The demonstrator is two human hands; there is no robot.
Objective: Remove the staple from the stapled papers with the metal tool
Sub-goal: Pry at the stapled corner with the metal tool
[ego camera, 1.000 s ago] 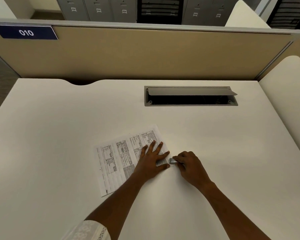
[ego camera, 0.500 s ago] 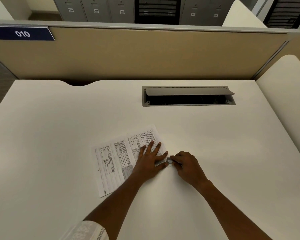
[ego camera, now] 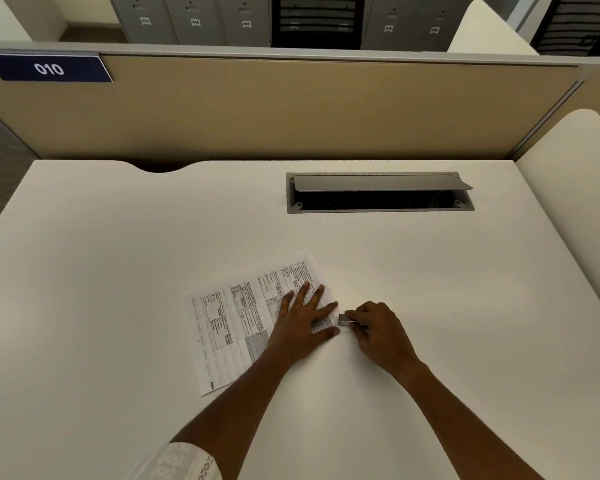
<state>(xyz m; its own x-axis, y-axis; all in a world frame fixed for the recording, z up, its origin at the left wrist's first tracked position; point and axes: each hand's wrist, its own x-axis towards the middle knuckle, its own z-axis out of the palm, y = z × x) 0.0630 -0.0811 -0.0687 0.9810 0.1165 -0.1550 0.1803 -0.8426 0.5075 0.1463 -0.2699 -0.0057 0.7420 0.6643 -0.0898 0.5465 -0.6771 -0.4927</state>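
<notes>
The stapled papers [ego camera: 232, 317], printed with tables, lie flat on the white desk [ego camera: 118, 271] in front of me. My left hand [ego camera: 300, 322] presses flat on their right part, fingers spread, holding nothing. My right hand [ego camera: 378, 332] sits just right of the papers, fingers closed around a small metal tool [ego camera: 345, 319]. The tool's tip meets the papers' right corner, between my left index finger and thumb. The staple itself is too small to see.
An open grey cable tray [ego camera: 380, 194] is set into the desk at the back right. A beige partition [ego camera: 291, 109] with a "010" label [ego camera: 49, 69] closes off the far edge. Another white desk [ego camera: 575, 188] adjoins on the right.
Both hands stay nearly where they were on the papers' corner. The tool remains at the same spot; only the camera view shifts slightly.
</notes>
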